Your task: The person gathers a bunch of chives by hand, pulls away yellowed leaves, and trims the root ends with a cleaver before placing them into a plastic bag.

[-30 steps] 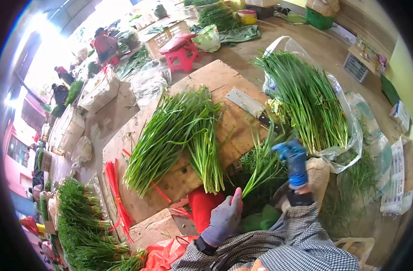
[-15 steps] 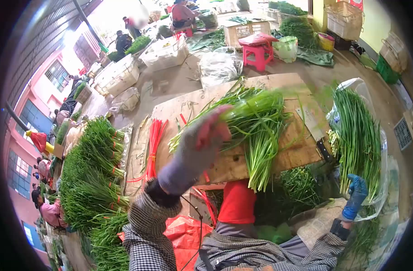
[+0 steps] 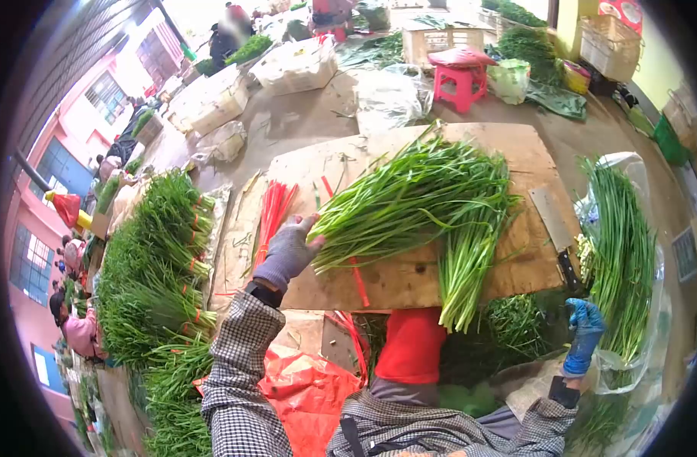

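My left hand, in a grey knit glove, is at the left end of a loose pile of long green chives on a wooden board. Its thumb and fingers are apart and touch the stem ends. Across the right part of the pile, more chives lie with their pale stems hanging over the near edge. My right hand, in a blue glove, is low at the right beside another heap of chives. Its fingers are loosely bent, with nothing visible in them.
A cleaver lies on the board's right side. Red ties lie on its left. Tied green bunches are stacked at far left. Beyond the board are a pink stool, plastic bags and white crates. Other people work in the background.
My left hand has come down and left from above the board. The chives that were blurred in motion now lie in the pile. My right hand has hardly moved; the view has shifted slightly.
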The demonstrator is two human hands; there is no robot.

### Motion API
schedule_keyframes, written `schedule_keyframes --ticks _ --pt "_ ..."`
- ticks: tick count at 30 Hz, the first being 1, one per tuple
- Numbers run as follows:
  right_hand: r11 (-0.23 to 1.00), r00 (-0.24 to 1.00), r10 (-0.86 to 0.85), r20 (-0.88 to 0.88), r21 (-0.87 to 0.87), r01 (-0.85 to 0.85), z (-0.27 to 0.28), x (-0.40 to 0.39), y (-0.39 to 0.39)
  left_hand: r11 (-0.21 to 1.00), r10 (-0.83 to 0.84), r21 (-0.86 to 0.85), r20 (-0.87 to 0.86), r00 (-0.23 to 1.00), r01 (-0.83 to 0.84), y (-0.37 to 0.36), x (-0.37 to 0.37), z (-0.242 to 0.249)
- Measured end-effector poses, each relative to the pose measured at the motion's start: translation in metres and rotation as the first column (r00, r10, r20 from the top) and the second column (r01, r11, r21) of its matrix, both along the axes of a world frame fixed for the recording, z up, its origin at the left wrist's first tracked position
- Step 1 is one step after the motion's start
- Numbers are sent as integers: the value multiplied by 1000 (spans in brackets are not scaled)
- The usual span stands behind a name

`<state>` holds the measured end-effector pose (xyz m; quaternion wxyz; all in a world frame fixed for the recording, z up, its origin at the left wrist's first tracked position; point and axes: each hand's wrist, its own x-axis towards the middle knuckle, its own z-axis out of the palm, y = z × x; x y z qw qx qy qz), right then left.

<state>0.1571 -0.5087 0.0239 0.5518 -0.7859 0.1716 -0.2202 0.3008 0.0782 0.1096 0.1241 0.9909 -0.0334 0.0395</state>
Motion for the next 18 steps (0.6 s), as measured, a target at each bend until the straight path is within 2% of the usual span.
schedule_keyframes --ticks 1,2,3,4,5,6,7,9,11,13,14,15,17,18 --pt "1000 1000 11 10 0 -11 -6 4 4 998 -65 13 103 993 64 5 -4 2" --pt "999 999 34 14 35 -34 -11 7 9 995 -73 -59 115 991 80 18 -5 1" --pt "998 999 45 9 41 -46 -15 9 14 996 -62 -54 109 992 69 24 -7 -3" --pt "996 999 52 6 78 -52 -19 11 20 867 84 -498 125 989 -10 29 -11 -8" --pt "992 998 58 3 115 -58 -22 13 25 545 222 -836 79 972 -57 34 -18 -13" --pt "990 997 73 -7 125 -72 -26 13 28 442 259 -879 -68 963 -181 35 -32 -10" --pt "988 997 81 -9 130 -79 -30 13 32 444 267 -876 -69 961 -186 36 -39 -25" --pt "982 995 91 -39 172 -83 -37 13 38 17 376 -991 -119 919 -135 32 -38 -68" --pt "986 996 83 -20 146 -79 -37 13 44 25 333 -990 -125 935 -141 24 -27 -85" --pt "975 992 98 -77 205 -80 -27 10 50 -169 368 -980 -162 916 -105 20 -2 -110" --pt "982 991 98 -86 172 -82 -23 9 55 -127 301 -991 -74 951 -37 16 7 -111" --pt "983 992 90 -90 169 -74 -25 6 56 -131 293 -991 -78 953 -41 16 13 -111" --pt "974 986 133 -102 196 -111 -33 4 59 -61 82 -996 -72 994 -67 18 17 -108" --pt "979 984 125 -130 176 -102 -31 3 65 -60 79 -996 -75 994 -70 18 17 -116"
